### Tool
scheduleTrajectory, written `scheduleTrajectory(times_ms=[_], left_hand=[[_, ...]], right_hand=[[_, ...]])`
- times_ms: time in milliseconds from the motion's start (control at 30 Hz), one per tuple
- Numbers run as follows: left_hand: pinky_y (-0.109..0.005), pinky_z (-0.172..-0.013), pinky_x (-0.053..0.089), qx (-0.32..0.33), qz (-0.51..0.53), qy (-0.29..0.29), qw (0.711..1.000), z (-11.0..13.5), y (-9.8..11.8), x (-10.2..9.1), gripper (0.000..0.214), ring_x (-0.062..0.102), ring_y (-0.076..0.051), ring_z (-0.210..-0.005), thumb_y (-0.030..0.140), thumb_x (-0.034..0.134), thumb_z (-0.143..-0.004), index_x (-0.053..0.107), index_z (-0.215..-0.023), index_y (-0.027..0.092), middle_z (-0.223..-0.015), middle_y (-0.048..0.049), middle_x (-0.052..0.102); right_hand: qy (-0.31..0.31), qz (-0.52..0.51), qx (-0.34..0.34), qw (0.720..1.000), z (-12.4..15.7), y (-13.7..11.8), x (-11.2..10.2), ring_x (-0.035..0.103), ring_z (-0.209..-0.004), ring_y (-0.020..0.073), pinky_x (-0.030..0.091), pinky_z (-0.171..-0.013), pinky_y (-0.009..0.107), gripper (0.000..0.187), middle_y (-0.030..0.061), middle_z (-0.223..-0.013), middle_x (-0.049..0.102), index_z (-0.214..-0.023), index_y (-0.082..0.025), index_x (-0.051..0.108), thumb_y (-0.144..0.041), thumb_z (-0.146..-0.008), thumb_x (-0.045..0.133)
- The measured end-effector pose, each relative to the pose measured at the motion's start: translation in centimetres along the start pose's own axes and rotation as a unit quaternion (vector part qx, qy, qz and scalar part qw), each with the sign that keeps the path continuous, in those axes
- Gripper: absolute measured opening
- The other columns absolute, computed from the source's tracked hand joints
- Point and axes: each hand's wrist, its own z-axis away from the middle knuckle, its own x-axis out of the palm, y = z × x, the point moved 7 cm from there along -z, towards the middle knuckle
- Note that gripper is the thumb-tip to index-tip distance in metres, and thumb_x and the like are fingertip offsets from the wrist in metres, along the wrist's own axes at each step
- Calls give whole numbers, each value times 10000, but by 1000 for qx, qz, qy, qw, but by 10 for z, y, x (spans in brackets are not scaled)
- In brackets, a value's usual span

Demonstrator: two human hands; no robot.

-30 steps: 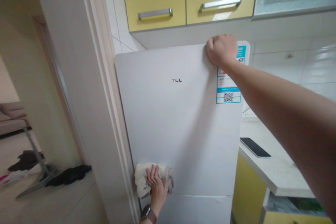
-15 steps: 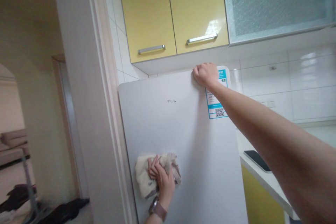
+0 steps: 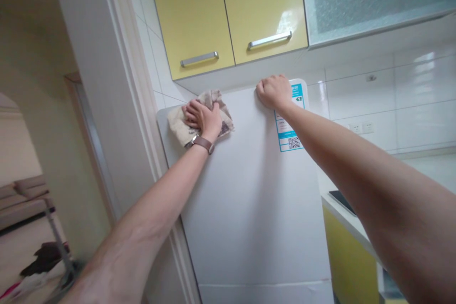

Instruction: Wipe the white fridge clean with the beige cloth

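Left hand (image 3: 200, 117) presses cloth (image 3: 177, 127) flat on fridge door (image 3: 249, 209); right hand (image 3: 274, 91) clenches its top edge.

- The left hand (image 3: 200, 116) pressed a beige cloth (image 3: 178, 123) flat against the top left corner of the white fridge door (image 3: 249, 209).
- The right hand (image 3: 273, 91) gripped the door's top edge, touching a blue label (image 3: 289, 128).
- Yellow cabinets (image 3: 228, 9) hung above.
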Motion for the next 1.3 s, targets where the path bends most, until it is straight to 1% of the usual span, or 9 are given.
scheduleTrajectory(times_ms=[100, 200, 333, 433, 633, 767, 1000, 1167, 1300], left_hand=[[-738, -1192, 83, 44, 51, -53, 996, -25, -1, 2, 495, 200, -403, -1559, 347, 507, -1013, 322, -1408, 114, -1514, -194, 364], [-638, -1233, 189, 115, 61, -115, 985, -19, -9, -17, 479, 285, -355, -1546, 321, 452, -1034, 378, -1452, 99, -1571, -189, 370], [-623, -1278, 152, 245, -113, -215, 938, 11, -14, -40, 669, 55, -357, -1621, 439, 517, -1000, 341, -1613, 239, -1747, -109, 165], [-624, -1300, 47, 302, -190, -215, 909, 21, -13, -48, 721, 31, -340, -1626, 526, 470, -997, 301, -1655, 286, -1759, -46, 135], [-594, -1313, 18, 282, -165, -145, 934, 12, -6, -40, 682, 104, -303, -1625, 521, 401, -1007, 325, -1652, 310, -1732, -11, 246], [-591, -1310, 33, 266, -135, -112, 948, -5, 11, -30, 643, 163, -300, -1615, 493, 362, -1018, 378, -1631, 299, -1702, -29, 329], [-521, -1315, 92, 246, -75, -123, 959, -22, 50, -1, 572, 372, -285, -1532, 557, 361, -1002, 598, -1457, 303, -1510, -61, 596], [-473, -1314, 69, 255, -75, -120, 957, -3, 51, -5, 650, 385, -286, -1507, 609, 373, -949, 558, -1467, 263, -1514, -68, 577], [-441, -1300, 11, 236, -107, -138, 956, -1, 43, -4, 772, 335, -266, -1489, 666, 419, -852, 469, -1507, 260, -1560, -35, 513]], right_hand=[[-1, -8, 5, 1000, 0, 1, 1, 628, -1107, 357, 367, -1039, 549, 587, 243, -1078, 723, -1062, -35, 745, -357, -1048, 254], [2, -15, 2, 1000, -2, 3, 3, 630, -1108, 363, 367, -1048, 567, 600, 242, -1088, 726, -1084, -33, 743, -360, -1049, 242], [9, -16, -6, 1000, -3, 4, 5, 633, -1103, 371, 368, -1057, 574, 635, 248, -1080, 729, -1077, -26, 749, -386, -1055, 226], [10, -9, -8, 1000, -3, 4, 5, 639, -1095, 371, 374, -1049, 568, 650, 253, -1072, 731, -1058, -22, 754, -384, -1058, 214], [-7, 19, -3, 1000, -2, 3, 3, 650, -1084, 364, 382, -1024, 542, 636, 247, -1073, 736, -1065, -46, 762, -371, -1053, 216], [2, 22, -7, 1000, -2, 2, 2, 648, -1069, 359, 385, -1009, 535, 643, 241, -1055, 738, -1075, -59, 760, -394, -1056, 213], [7, 31, -6, 999, -4, 5, 5, 643, -1066, 357, 377, -1007, 538, 646, 233, -1046, 728, -1095, -74, 750, -408, -1060, 198], [33, 20, -19, 999, -5, 4, 4, 638, -1036, 319, 380, -979, 489, 645, 208, -988, 727, -1037, -85, 737, -404, -1079, 178], [11, 23, -3, 1000, -1, -1, -3, 623, -975, 256, 368, -947, 425, 566, 242, -1043, 736, -1040, -29, 734, -333, -1076, 258]])
